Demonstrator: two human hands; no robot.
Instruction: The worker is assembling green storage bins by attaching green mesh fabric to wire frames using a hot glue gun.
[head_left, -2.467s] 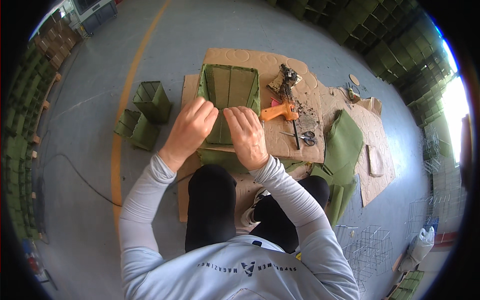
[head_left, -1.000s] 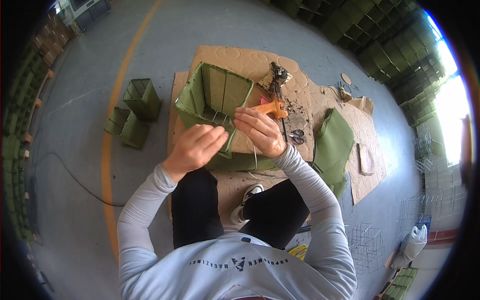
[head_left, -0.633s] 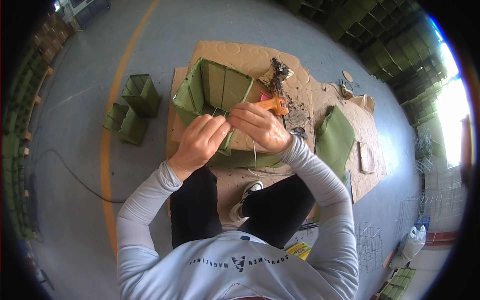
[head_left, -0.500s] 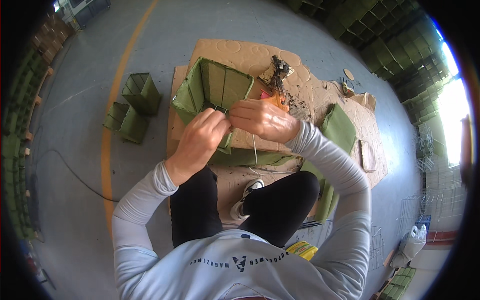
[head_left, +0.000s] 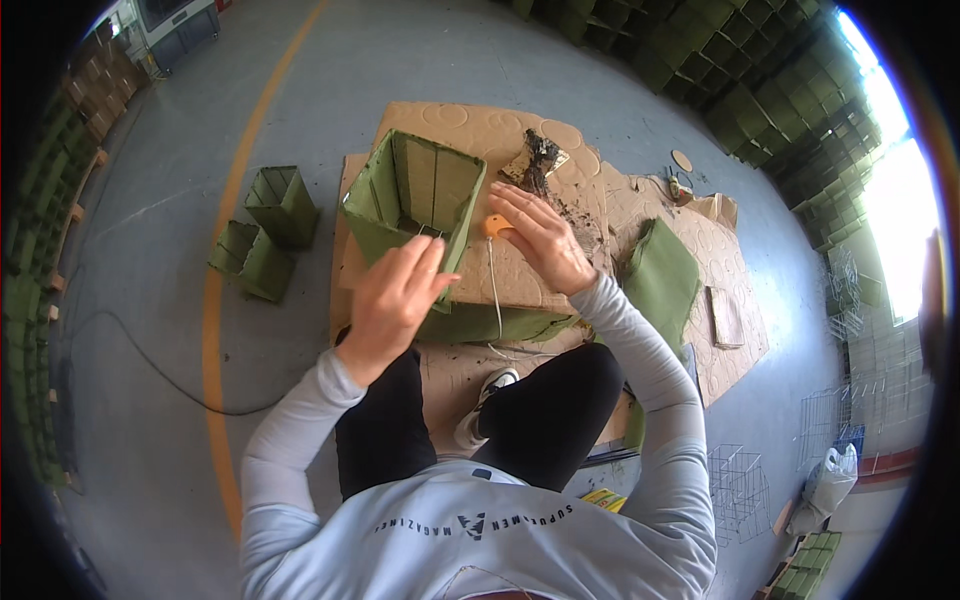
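Observation:
A green fabric box with an open top and wire along its frame stands on the cardboard in front of me. At its near rim is my left hand, fingers stretched and slightly blurred, with the thumb out to the right; whether it touches the box I cannot tell. My right hand is spread to the right of the box, over an orange tool with a white cord. The tool looks like a glue gun, and the hand hides much of it. I see nothing gripped in either hand.
Cardboard sheets cover the floor here, with a blackened scrap behind the tool. Folded green fabric lies right. Two smaller green boxes stand left. Stacked green boxes fill the far right; wire frames stand lower right.
My hands, together at the box's near rim before, have come apart. The right moved right, fingers spreading over the orange tool; the left stayed near the rim and its fingers straightened.

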